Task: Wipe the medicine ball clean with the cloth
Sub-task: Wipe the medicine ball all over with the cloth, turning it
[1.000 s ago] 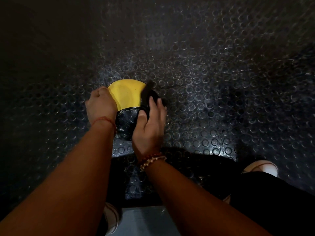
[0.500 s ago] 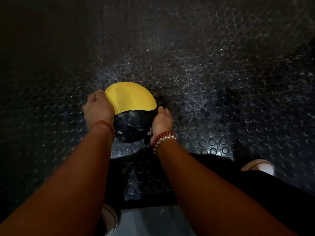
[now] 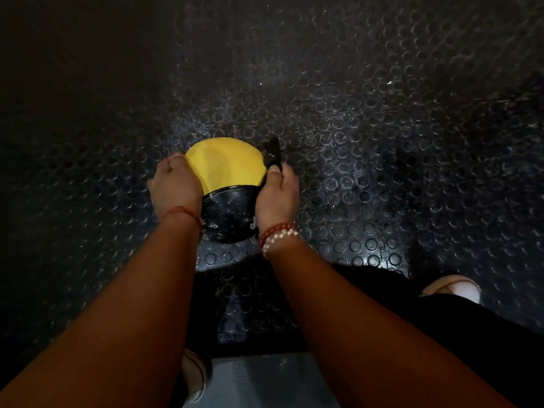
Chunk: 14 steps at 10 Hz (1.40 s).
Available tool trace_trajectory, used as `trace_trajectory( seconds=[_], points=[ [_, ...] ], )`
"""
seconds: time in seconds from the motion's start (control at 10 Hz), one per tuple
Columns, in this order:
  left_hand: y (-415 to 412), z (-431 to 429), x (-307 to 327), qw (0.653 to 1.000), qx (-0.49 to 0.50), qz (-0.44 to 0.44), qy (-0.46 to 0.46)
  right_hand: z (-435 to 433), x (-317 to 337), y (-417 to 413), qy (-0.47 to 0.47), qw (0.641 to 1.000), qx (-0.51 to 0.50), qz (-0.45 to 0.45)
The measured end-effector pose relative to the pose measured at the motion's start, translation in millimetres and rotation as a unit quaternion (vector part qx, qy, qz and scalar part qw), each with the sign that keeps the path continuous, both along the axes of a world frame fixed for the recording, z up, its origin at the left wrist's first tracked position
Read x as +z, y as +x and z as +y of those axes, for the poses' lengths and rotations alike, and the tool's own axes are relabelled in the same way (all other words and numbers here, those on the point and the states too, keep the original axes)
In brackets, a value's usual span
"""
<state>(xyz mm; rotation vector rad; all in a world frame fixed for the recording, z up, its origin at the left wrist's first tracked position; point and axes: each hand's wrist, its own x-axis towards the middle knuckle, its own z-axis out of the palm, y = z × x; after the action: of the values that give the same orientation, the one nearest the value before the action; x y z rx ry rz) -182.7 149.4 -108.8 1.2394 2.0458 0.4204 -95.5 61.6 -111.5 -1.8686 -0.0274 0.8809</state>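
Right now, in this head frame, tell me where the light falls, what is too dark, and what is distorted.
Head view: light pools on the medicine ball and the studded floor around it; the picture's left side sinks to near black; the dark cloth in the right hand barely stands out from the floor; the wide lens stretches the forearms; the studs blur toward the edges.

Nothing here reads as a whole word. The black half of the medicine ball (image 3: 226, 213) carries one scrap of white lettering at its lower right edge, mostly hidden under my right hand (image 3: 276, 195), and I cannot make it out.
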Motion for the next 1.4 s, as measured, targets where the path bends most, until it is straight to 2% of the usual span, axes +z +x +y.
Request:
trace_trajectory(
  seconds=[0.1, 0.2, 0.3, 0.4, 0.5, 0.6, 0.7, 0.8, 0.9, 1.0, 1.1, 1.2, 1.3, 1.4],
  points=[
    [-1, -2, -2, 0.999, 0.018, -0.025, 0.012, 1, -13, 25, -0.030, 0.989, -0.016, 0.144],
    [-3, 1, -5, 1.000, 0.018, -0.010, 0.015, -7, -30, 15, -0.074, 0.962, -0.068, 0.253],
    [-2, 7, -5, 0.997, -0.039, 0.059, -0.004, -10, -36, -19, -0.092, 0.952, -0.148, 0.251],
    [-3, 10, -6, 0.991, -0.087, 0.098, -0.003, -10, -20, -38, -0.070, 0.971, -0.174, 0.148],
    [-5, 11, -10, 0.983, -0.128, 0.132, 0.009, -11, -3, -42, -0.017, 0.993, -0.115, -0.007],
    [-5, 12, -11, 0.978, -0.148, 0.149, 0.018, -10, 3, -36, 0.028, 0.993, -0.058, -0.095],
    [-1, 9, -10, 0.978, -0.149, 0.142, 0.015, -8, -6, -22, 0.014, 0.997, -0.053, -0.044],
    [-1, 8, -11, 0.983, -0.136, 0.125, 0.012, -9, -17, -3, 0.005, 0.994, -0.082, 0.079],
    [-1, 12, -10, 0.987, -0.114, 0.109, -0.017, -11, -23, 8, -0.015, 0.972, -0.099, 0.214],
    [-5, 17, -1, 0.991, -0.109, 0.069, -0.025, -10, -27, 16, -0.058, 0.947, -0.091, 0.302],
    [-18, 23, -10, 0.990, -0.108, -0.060, -0.072, -5, -8, 28, -0.101, 0.956, -0.023, 0.273],
    [-47, 26, -47, 0.972, 0.043, -0.175, -0.148, -1, -4, 36, -0.121, 0.974, 0.028, 0.190],
    [-58, 17, -56, 0.961, 0.064, -0.211, -0.168, 1, -5, 41, -0.142, 0.973, 0.067, 0.167],
    [-56, 5, -35, 0.973, 0.024, -0.153, -0.169, 0, -5, 47, -0.151, 0.972, 0.090, 0.158]
  ],
)
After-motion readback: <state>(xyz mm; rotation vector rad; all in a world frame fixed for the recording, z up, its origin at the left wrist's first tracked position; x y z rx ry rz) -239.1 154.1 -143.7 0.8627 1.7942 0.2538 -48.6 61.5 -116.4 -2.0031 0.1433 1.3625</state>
